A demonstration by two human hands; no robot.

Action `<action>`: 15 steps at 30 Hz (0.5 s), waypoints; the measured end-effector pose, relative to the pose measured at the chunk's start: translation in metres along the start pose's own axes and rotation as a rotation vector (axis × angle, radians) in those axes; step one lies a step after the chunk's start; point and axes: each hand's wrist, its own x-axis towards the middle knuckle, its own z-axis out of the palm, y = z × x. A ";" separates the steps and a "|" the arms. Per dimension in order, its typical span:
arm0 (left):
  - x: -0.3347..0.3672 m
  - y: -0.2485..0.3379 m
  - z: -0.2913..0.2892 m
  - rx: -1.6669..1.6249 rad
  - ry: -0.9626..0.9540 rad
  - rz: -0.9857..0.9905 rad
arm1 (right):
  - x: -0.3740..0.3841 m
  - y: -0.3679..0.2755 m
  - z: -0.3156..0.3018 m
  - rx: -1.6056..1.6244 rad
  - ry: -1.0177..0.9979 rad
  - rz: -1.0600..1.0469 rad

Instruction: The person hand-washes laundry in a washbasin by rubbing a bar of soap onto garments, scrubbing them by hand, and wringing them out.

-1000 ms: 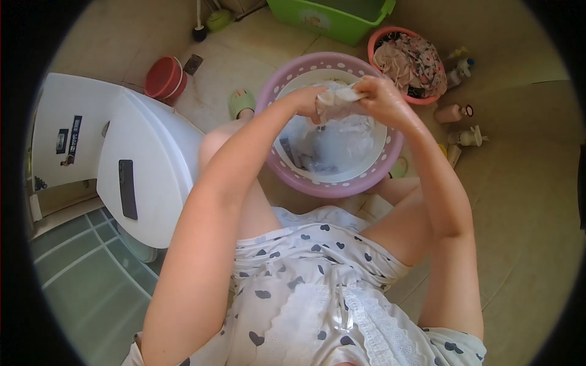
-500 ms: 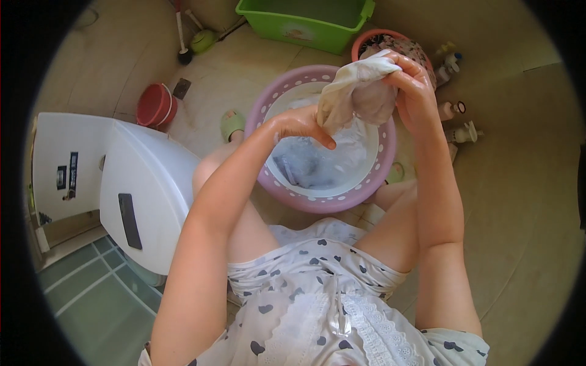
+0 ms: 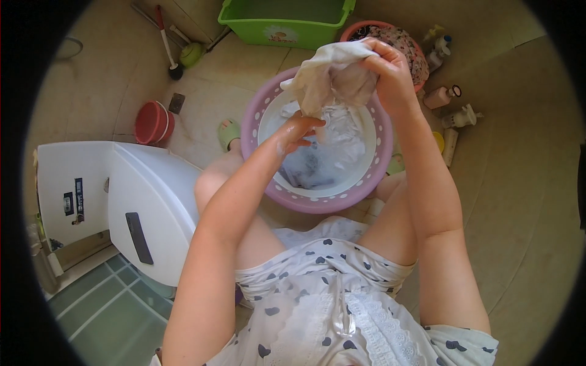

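Observation:
A wet, off-white piece of cloth [image 3: 332,70] hangs over the far side of a purple basin [image 3: 384,146] with white dots. My right hand [image 3: 394,76] pinches its upper right edge between thumb and fingers. Just under the cloth's lower left end, my left hand [image 3: 299,131] hovers over the basin with its fingers apart and slightly curled. It grips nothing that I can see. Inside the basin, white cloth [image 3: 345,137] and a darker greyish piece [image 3: 308,171] lie in cloudy water. What kind of garment the raised cloth is, I cannot tell.
Behind the basin stand a green tub [image 3: 284,33] and a pink basin of patterned clothes [image 3: 403,52]. Several bottles [image 3: 442,96] line the right wall. At left are a red bucket [image 3: 154,122], a toilet brush [image 3: 175,70] and a white appliance [image 3: 152,195].
My left hand has come away from the cloth's lower left part and dropped beneath it, fingers now apart. The right hand still holds the cloth up. The view has shifted slightly.

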 end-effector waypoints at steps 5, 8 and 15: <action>-0.028 0.030 0.000 0.558 0.294 0.372 | -0.005 0.000 0.004 -0.509 -0.143 -0.183; -0.033 0.037 -0.004 0.885 0.545 0.506 | -0.008 0.000 0.008 -0.662 -0.182 -0.171; -0.035 0.054 0.003 0.919 0.223 0.846 | -0.011 0.002 0.016 -0.687 -0.275 -0.060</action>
